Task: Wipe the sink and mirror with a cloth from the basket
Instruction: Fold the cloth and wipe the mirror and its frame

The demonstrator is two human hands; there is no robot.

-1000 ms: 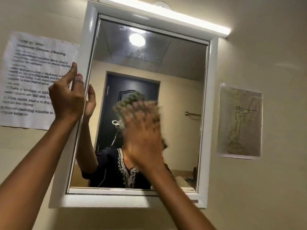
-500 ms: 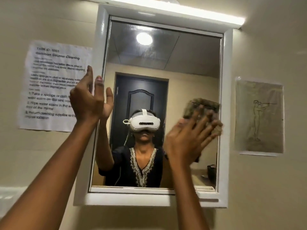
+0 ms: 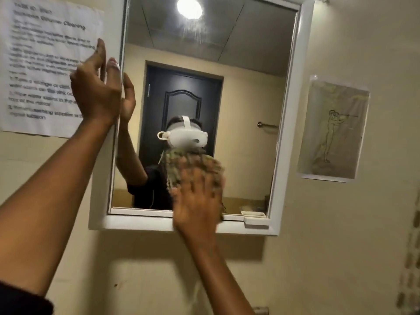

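A white-framed mirror (image 3: 288, 110) hangs on the beige wall. My right hand (image 3: 197, 201) presses a greenish mottled cloth (image 3: 179, 164) flat against the lower middle of the glass; the hand is blurred with motion and covers most of the cloth. My left hand (image 3: 97, 87) rests with fingers spread on the left edge of the mirror frame and holds nothing. The mirror reflects a person in dark clothes wearing a white headset. The sink and the basket are out of view.
A printed instruction sheet (image 3: 41, 64) is taped to the wall left of the mirror. A line drawing in a plastic sleeve (image 3: 334, 130) hangs to the right. A small white soap dish (image 3: 255, 220) sits on the mirror's bottom ledge at the right.
My right hand with the cloth has swept from the mirror's right side down and left to the lower middle. The view has moved closer. My left hand stays on the frame.
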